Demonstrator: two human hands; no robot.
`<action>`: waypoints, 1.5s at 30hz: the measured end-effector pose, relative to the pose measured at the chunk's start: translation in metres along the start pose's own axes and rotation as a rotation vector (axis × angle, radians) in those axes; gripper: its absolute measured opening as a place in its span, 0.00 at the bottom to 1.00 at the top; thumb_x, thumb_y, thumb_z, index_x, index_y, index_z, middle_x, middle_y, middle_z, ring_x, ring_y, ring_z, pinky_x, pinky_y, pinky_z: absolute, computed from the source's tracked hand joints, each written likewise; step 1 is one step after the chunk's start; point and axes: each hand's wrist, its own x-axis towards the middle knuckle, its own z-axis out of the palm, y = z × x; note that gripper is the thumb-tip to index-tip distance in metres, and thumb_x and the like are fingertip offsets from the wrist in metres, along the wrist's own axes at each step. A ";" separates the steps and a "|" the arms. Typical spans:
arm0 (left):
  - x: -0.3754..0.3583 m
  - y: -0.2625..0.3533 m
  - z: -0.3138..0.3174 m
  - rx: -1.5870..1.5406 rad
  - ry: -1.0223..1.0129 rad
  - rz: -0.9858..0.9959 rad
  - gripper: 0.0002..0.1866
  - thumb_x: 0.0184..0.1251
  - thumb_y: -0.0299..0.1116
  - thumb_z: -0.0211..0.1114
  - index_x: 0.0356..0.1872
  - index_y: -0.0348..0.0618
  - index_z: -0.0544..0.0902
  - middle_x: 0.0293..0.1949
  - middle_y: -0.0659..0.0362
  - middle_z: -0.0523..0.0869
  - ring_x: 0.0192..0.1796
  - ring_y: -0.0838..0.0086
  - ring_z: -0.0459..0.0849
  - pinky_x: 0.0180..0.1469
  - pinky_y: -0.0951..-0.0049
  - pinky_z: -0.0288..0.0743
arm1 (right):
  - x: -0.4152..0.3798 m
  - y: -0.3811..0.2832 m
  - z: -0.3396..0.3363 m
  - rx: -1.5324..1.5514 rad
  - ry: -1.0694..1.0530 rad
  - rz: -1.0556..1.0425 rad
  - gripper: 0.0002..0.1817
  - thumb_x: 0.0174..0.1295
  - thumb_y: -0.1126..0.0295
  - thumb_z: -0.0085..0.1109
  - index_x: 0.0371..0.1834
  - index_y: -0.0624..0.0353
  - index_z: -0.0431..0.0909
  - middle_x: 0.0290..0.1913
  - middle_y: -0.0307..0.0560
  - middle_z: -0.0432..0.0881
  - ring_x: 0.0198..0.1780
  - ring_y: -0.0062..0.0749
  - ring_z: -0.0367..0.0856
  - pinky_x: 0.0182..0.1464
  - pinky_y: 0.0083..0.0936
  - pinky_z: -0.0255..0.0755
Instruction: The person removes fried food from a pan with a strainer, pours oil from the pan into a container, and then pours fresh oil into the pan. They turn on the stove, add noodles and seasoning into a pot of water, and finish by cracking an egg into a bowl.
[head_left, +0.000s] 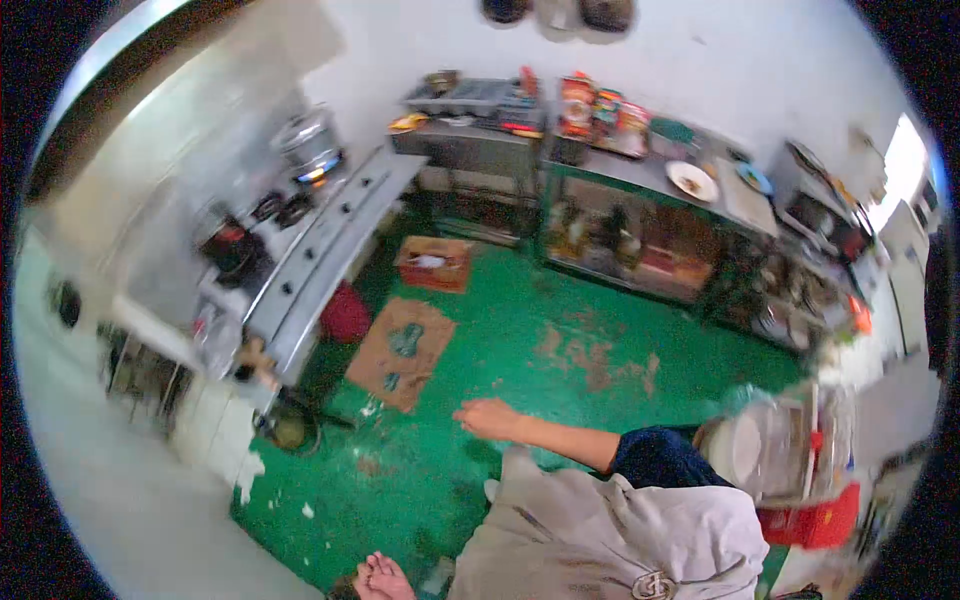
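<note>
My right hand (488, 419) is stretched out over the green floor (520, 370) with its fingers curled together, and nothing shows in it. The bare forearm runs back to a dark blue sleeve (665, 462). At the bottom edge, partly cut off by the frame, my left hand (385, 578) has its fingers folded in, with no object visible in them. Between the two hands lies the front of a beige apron (600, 530). A flattened piece of cardboard (405, 350) lies on the floor beyond my right hand.
Along the left wall runs a steel stove (330, 245) with a pot (308, 145) over a flame. A cardboard box (435, 264) sits on the floor. Shelved counters hold food packets (577, 105) and a white plate (692, 182). Dish racks (790, 445) stand near my right side.
</note>
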 end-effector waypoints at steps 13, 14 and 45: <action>0.244 -0.211 0.276 0.681 -0.505 -0.388 0.09 0.62 0.38 0.60 0.34 0.45 0.74 0.35 0.60 0.80 0.44 0.70 0.78 0.52 0.70 0.69 | -0.285 0.152 -0.017 0.019 -0.126 1.168 0.18 0.53 0.62 0.56 0.47 0.51 0.77 0.40 0.54 0.81 0.43 0.51 0.80 0.42 0.45 0.75; 0.248 -0.245 0.292 0.697 -0.569 -0.442 0.08 0.62 0.37 0.61 0.35 0.46 0.75 0.36 0.60 0.81 0.45 0.70 0.78 0.52 0.70 0.70 | -0.299 0.158 -0.032 0.040 -0.131 1.231 0.18 0.53 0.61 0.56 0.48 0.51 0.77 0.40 0.54 0.81 0.43 0.50 0.80 0.42 0.44 0.75; 0.170 -1.134 0.721 1.343 -1.148 -0.981 0.27 0.62 0.34 0.59 0.61 0.46 0.60 0.44 0.57 0.77 0.41 0.72 0.79 0.42 0.71 0.76 | -0.337 0.963 -0.585 -0.185 0.724 1.422 0.41 0.40 0.61 0.72 0.62 0.43 0.63 0.56 0.59 0.67 0.57 0.53 0.68 0.52 0.43 0.70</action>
